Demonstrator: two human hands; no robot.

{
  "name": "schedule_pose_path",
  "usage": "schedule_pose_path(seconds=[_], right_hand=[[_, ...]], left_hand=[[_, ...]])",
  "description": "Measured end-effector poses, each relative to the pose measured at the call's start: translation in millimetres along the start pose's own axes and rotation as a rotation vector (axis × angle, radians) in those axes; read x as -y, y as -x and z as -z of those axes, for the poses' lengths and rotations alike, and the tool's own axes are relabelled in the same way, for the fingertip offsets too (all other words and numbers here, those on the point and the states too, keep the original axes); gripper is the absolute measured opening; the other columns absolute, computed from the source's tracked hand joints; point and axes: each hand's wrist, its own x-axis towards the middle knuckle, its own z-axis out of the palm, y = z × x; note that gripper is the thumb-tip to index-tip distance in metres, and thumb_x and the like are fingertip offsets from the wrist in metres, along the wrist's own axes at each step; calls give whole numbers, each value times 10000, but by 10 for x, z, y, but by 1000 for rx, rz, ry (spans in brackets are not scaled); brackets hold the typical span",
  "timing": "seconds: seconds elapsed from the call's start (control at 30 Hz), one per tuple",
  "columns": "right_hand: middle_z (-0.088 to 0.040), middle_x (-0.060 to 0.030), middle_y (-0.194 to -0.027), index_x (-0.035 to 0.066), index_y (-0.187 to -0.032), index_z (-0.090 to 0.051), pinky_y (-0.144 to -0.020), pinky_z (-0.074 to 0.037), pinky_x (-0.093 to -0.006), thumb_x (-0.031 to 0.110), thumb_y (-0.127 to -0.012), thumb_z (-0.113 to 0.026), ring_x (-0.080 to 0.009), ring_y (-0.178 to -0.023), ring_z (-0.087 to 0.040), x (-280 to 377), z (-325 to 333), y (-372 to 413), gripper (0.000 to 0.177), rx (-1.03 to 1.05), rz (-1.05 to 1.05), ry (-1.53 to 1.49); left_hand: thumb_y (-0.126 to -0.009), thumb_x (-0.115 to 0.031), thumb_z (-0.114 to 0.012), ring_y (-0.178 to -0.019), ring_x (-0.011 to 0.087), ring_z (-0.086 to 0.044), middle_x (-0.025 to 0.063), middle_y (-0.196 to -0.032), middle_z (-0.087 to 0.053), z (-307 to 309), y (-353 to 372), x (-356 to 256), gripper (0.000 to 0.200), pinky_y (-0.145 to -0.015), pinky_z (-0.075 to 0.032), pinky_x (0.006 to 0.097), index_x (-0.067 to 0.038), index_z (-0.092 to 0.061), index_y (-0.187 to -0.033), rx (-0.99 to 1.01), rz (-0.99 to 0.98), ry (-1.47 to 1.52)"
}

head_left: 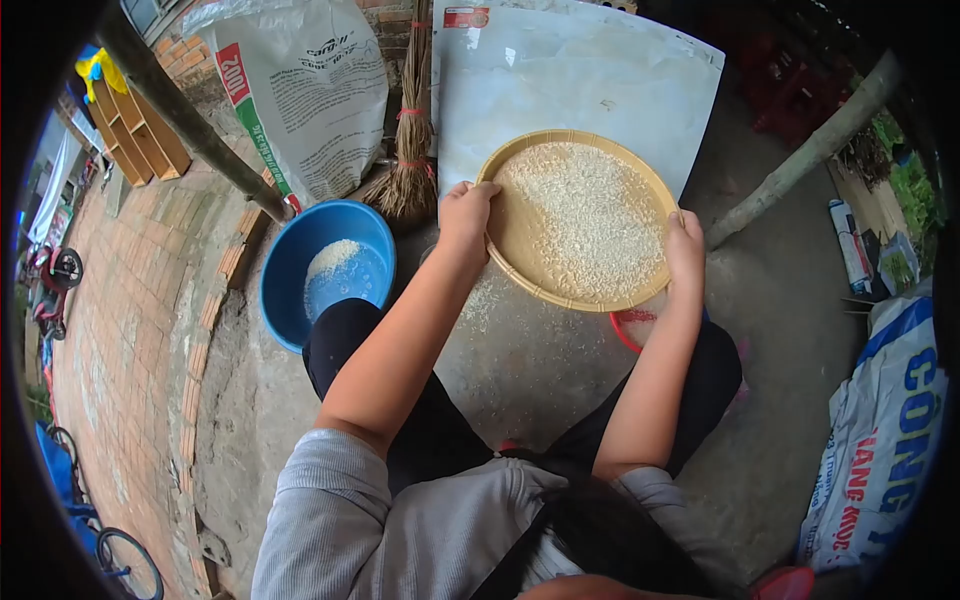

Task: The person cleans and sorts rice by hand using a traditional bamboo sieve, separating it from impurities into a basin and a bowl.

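Observation:
A round woven winnowing basket is held up in front of me, tilted a little. White rice grains lie spread over its middle and right side, leaving the left part of the weave bare. My left hand grips the rim at the left, thumb on top. At the right rim, my right hand is closed on the same basket; its fingers below the rim are hidden. On the ground to the left stands a blue basin with a small heap of rice. A red bowl shows partly beneath the basket.
Behind the basket leans a whitish sheet panel. A straw broom and a large white sack stand beside it. Wooden poles rise left and right. Another printed sack lies at right. Scattered grains dot the concrete floor.

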Motion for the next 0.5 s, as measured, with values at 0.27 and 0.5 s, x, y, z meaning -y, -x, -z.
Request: schedule_pose_path(seconds=[0.27, 0.5], right_hand=[[-603, -161, -938, -43, -1002, -487, -783, -446, -356, 169, -941, -378, -236, -880, -599, 32, 152, -43, 246, 44, -76, -96], [-587, -266, -991, -33, -1081, -441, -823, -435, -409, 201, -937, -371, -375, -965, -581, -76, -353, 192, 283, -143, 103, 380]], left_hand=[[-803, -86, -559, -677, 223, -600, 128, -809, -599, -72, -36, 156, 163, -634, -517, 339, 25, -566, -922, -45, 1, -34], [-820, -107, -545, -690, 221, -615, 125, -797, -593, 109, 219, -570, 170, -633, -535, 355, 5, -555, -949, 84, 55, 16]])
